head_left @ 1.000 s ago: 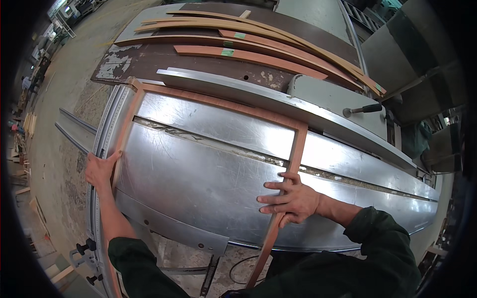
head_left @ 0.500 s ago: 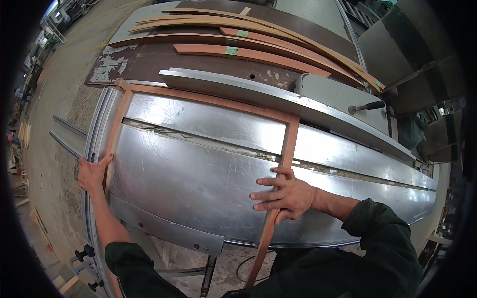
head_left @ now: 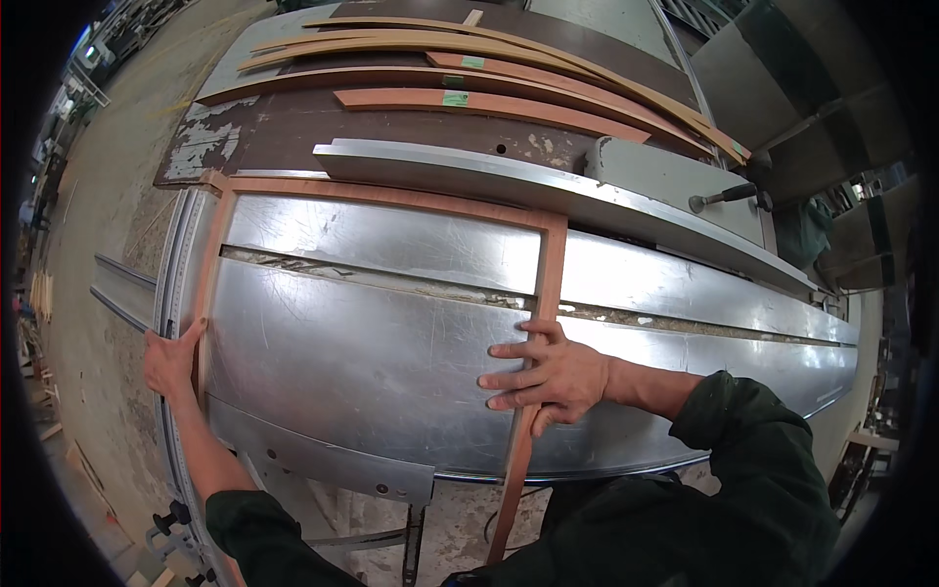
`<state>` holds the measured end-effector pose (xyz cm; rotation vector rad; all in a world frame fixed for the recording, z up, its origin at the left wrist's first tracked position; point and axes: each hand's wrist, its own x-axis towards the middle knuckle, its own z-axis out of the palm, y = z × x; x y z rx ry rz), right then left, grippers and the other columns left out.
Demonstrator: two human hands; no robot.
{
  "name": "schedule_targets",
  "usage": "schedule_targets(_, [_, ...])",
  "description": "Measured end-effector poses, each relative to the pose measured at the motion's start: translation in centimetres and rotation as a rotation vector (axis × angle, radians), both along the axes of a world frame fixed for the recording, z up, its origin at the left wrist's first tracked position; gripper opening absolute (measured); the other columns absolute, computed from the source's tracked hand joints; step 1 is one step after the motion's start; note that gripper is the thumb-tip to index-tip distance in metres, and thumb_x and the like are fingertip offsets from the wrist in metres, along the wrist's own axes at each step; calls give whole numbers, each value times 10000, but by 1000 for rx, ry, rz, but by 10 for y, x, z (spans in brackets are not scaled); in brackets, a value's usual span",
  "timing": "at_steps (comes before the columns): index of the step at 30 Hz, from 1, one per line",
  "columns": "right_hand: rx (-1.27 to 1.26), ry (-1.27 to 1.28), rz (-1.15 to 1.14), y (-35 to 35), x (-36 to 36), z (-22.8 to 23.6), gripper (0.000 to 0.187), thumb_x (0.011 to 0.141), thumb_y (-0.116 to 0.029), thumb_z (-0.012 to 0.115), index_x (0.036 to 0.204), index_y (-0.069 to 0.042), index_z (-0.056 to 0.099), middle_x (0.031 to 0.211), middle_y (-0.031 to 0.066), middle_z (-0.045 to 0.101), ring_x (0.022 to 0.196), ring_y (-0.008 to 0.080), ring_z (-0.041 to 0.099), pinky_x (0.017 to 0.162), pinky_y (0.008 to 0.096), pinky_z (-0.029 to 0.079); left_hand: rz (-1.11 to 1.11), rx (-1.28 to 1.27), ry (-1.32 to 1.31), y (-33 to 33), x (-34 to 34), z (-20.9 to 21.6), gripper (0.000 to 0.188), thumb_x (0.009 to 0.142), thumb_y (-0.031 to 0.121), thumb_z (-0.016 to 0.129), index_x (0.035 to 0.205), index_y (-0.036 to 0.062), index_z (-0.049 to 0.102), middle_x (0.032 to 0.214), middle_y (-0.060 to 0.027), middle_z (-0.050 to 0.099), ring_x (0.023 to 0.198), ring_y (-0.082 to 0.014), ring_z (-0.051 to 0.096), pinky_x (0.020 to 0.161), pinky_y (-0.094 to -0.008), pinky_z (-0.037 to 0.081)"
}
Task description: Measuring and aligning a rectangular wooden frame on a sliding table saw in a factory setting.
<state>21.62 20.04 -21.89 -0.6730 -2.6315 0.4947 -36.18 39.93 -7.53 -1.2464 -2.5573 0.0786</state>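
A reddish-brown wooden frame lies on a scratched metal machine table. Its far bar runs close along a metal fence, and its right bar extends past the table's near edge. My left hand is at the frame's left bar, thumb pressed on the wood, the other fingers curled over the ruled metal rail beside it; those fingertips are hidden. Across the right bar lies my right hand, gripping it with fingers spread over its left side and thumb nearest me.
Several long wooden strips, a few with green tape, lie on a brown board behind the fence. At the right are a black-handled clamp lever and a grey housing. A slot crosses the metal table. Black knobs sit at lower left.
The whole view has turned and shifted slightly. Both hands keep their places on the wooden frame, which looks about the same on the table.
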Motion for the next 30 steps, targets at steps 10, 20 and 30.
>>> schedule_targets(10, [-11,16,1,2,0,-3,711,1039,-765,511,1526,-273,677,1687,-22,546,1607,335,400,1294,697,143,37,-23,33,4,2,1,1266,640,848,861,1561,28,572,1447,-220,716,1337,-436,673,1092,-548,535])
schedule_targets(20, [-9,14,-3,3,-1,-5,754,1027,-812,470,1508,-275,691,1668,-7,563,1581,347,430,1293,705,145,33,-12,41,4,2,2,1253,646,852,852,1573,58,571,1468,-211,707,1354,-446,658,1111,-564,521])
schedule_targets(30, [-34,10,6,4,1,-9,696,1046,-746,545,1554,-287,666,1702,-29,543,1601,333,416,1307,664,88,-18,48,97,0,3,0,1182,660,838,856,1498,42,612,1379,-240,742,1300,-466,685,1059,-576,538])
